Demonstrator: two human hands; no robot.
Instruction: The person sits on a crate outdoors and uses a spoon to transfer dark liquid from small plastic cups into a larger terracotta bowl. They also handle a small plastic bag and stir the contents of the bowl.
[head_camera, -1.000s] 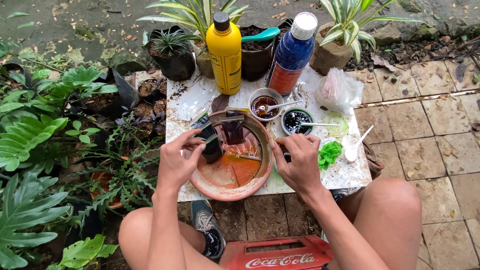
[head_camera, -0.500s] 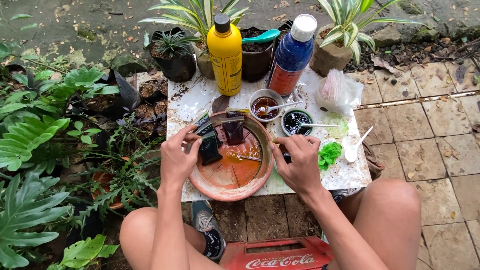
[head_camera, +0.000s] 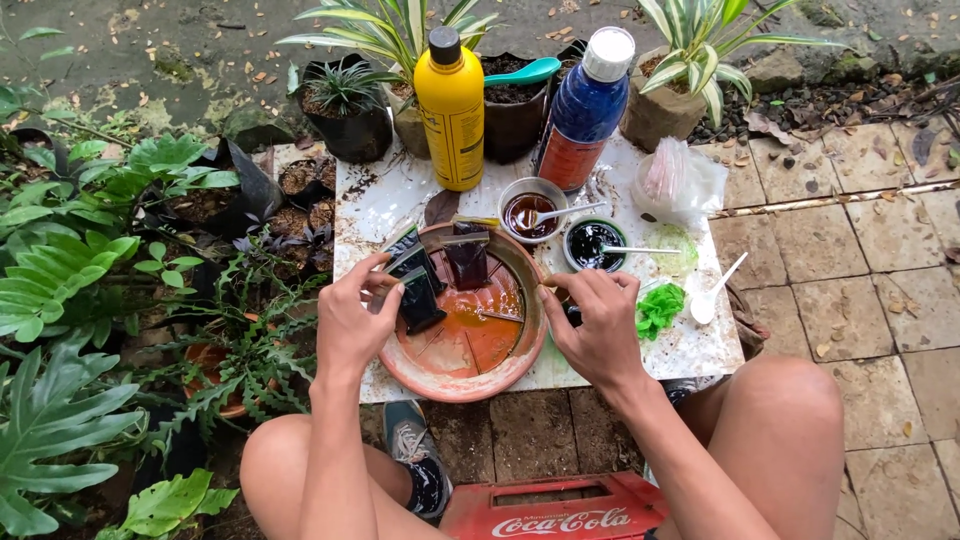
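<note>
A terracotta saucer (head_camera: 520, 352) with orange liquid sits on a white slab. My left hand (head_camera: 352, 318) pinches the top of a small dark filled plastic pouch (head_camera: 418, 300) at the saucer's left rim. A second dark pouch (head_camera: 466, 258) leans at the saucer's far rim. My right hand (head_camera: 598, 328) rests at the saucer's right rim, its fingers curled over a small dark object that is mostly hidden. Two small bowls lie behind: one with brown liquid (head_camera: 530, 211), one with black liquid (head_camera: 592, 241), each holding a spoon.
A yellow bottle (head_camera: 450, 108) and a blue bottle (head_camera: 583, 106) stand at the slab's far edge before potted plants. A clear bag (head_camera: 678, 180), green shreds (head_camera: 658, 308) and a white spoon (head_camera: 712, 290) lie right. Ferns crowd the left; a red crate (head_camera: 550, 508) sits between my knees.
My left hand has shifted the dark pouch slightly left and up along the saucer's rim. My right hand has barely moved.
</note>
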